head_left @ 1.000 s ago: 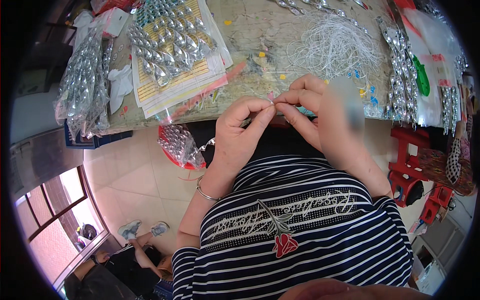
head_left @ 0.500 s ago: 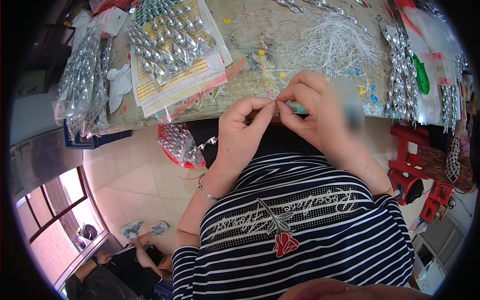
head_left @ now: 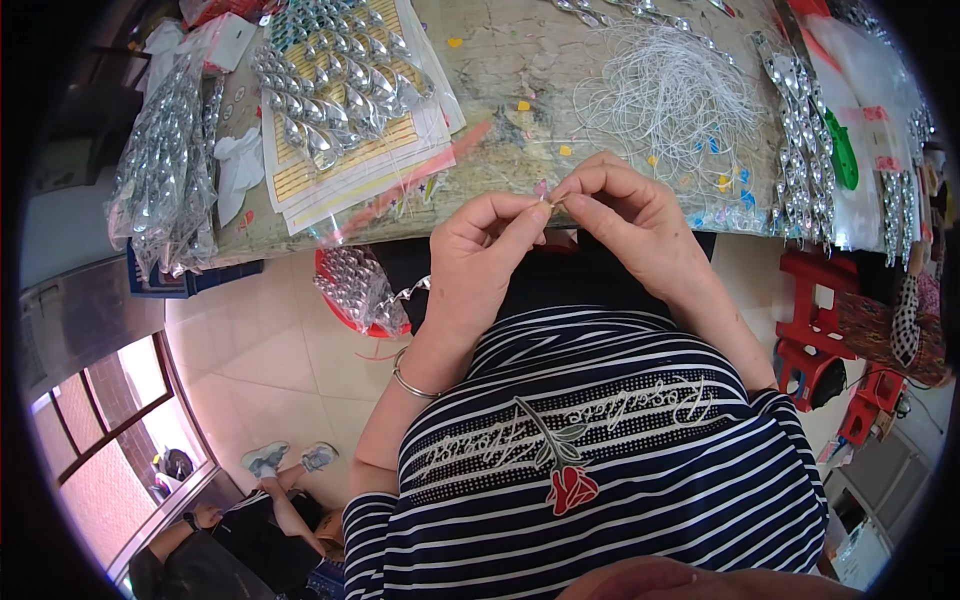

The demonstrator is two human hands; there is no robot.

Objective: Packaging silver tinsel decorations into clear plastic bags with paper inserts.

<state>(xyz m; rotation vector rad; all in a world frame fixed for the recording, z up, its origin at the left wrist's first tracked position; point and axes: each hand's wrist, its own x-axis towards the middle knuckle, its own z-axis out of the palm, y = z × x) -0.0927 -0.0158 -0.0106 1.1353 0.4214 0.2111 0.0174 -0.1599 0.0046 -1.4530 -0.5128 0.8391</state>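
My left hand [head_left: 475, 250] and my right hand [head_left: 640, 225] meet at the table's near edge, thumbs and forefingers pinched tip to tip. Between the fingertips is something thin and small, too fine to make out. A shiny silver twisted strip [head_left: 408, 290] shows beside my left wrist, running toward a plastic bag of such strips [head_left: 350, 285] in a red container [head_left: 392, 330] below the table's level. Beyond my right hand lies a loose tangle of white string [head_left: 675, 90].
Silver twisted spirals [head_left: 340, 75] lie on a striped mat and paper sheets at the left, next to a clear bag of spirals [head_left: 165, 165]. More spirals [head_left: 795, 130] and a green tool [head_left: 843, 150] are at right. Red stools [head_left: 815, 305] stand on the floor; a person [head_left: 260, 530] sits lower left.
My right hand has turned and its fingers have drawn slightly apart from the left fingertips, after being blurred in motion. My left hand has shifted slightly left.
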